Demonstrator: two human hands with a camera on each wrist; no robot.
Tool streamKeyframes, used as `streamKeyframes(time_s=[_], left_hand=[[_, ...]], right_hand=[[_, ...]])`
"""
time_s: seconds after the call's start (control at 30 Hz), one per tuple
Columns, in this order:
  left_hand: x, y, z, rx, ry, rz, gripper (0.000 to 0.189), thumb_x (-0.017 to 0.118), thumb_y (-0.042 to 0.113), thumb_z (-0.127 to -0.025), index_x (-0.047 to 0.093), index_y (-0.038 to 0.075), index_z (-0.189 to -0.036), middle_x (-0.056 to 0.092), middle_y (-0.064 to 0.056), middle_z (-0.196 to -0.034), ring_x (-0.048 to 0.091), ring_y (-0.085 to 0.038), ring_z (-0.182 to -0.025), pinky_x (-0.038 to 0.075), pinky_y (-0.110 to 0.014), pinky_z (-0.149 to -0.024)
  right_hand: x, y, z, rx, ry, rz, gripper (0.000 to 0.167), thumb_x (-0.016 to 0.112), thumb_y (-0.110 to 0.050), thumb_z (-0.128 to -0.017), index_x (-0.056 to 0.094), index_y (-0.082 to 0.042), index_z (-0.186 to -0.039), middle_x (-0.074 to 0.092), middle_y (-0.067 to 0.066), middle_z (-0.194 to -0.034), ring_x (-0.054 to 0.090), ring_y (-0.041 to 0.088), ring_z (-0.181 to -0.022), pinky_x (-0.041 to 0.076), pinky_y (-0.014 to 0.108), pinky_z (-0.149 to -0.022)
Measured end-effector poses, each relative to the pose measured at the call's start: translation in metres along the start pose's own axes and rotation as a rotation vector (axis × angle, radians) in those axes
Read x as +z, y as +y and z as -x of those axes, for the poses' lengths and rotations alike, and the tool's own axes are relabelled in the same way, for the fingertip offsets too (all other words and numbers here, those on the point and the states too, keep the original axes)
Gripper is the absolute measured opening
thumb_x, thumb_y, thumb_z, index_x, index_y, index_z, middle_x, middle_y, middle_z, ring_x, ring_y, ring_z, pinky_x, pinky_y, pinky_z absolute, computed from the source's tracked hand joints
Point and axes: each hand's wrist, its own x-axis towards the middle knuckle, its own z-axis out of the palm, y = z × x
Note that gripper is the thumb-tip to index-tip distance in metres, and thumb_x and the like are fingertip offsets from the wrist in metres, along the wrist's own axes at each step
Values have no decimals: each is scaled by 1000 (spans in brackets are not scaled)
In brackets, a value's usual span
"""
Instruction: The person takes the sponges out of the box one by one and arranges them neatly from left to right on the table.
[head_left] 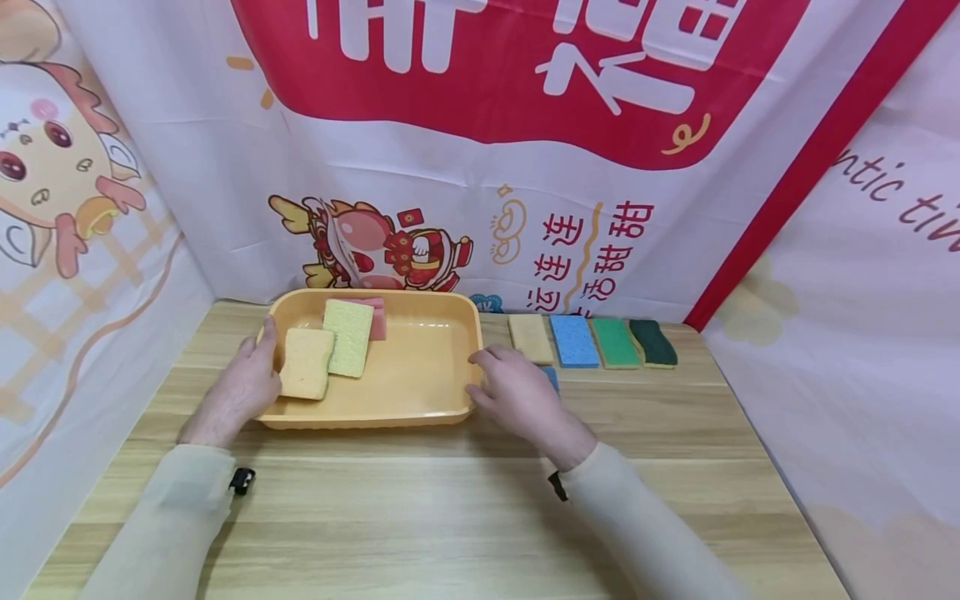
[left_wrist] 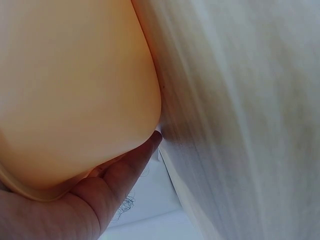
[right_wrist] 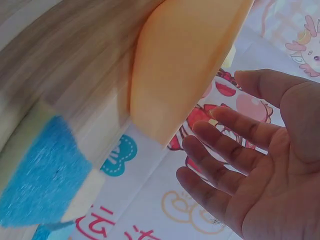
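on the wood-grain tabletop [head_left: 405, 517] an orange tub [head_left: 420, 358], cream, yellow and pink sponges [head_left: 348, 337] in its left half, sits between the left hand [head_left: 245, 375], grasping its left end, and the loosely opened right hand [head_left: 519, 390] beside its right rim.

orange-yellow tray [head_left: 420, 367] | upright | on wooden table [head_left: 405, 508] | sponges [head_left: 348, 340] inside, leftward

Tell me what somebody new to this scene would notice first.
Probably the bold red panel with white characters, high on the cloth behind the table. Next comes the orange tray, loose sponges toward its left, with the left hand and right hand at opposite ends. Then the row of four sponges right of the tray.
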Motion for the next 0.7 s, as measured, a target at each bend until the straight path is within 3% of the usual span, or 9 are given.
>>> streamKeyframes(time_s=[0.3,0.7], left_hand=[[-1,2,1,14,2,-17,98,47,-1,-109,-18,-2,-182,9,-61,-175,25,-81,-162,26,-90,-135],[1,4,2,20,-2,-35,100,48,-2,-107,-18,-2,-182,9,-61,-175,26,-81,-162,27,-91,-135]], right_hand=[[3,-20,-17,9,-15,-32,48,84,-39,-111,75,-15,-152,77,5,-152,73,25,-140,66,47,-124],[11,-40,-34,2,-28,-36,51,83,-42,-111,73,-19,-156,75,3,-158,74,23,-143,67,49,-123]])
